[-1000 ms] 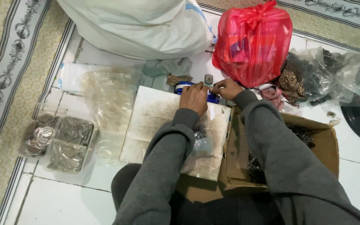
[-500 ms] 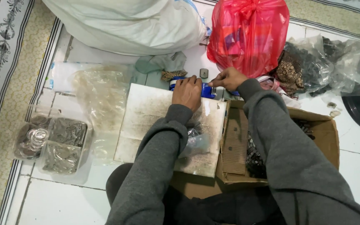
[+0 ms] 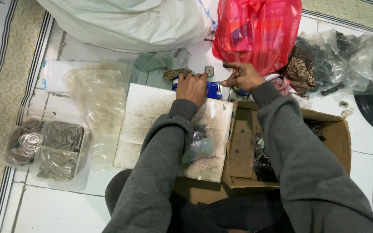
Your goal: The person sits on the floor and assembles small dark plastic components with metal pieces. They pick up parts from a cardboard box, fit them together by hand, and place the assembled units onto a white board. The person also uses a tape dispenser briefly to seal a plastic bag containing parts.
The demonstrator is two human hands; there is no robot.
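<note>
While my left hand (image 3: 192, 87) grips the blue object (image 3: 213, 89) at upper centre, my right hand (image 3: 243, 77) hovers beside it, fingers (image 3: 229, 66) loosely curled, empty.

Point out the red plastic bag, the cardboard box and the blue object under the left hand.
red plastic bag (image 3: 255, 30), head view, middle of its front.
cardboard box (image 3: 243, 146), head view, inner flap.
blue object (image 3: 214, 89), head view, exposed right end.

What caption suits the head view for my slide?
Left hand on a blue object, right hand beside a red bag.
</note>
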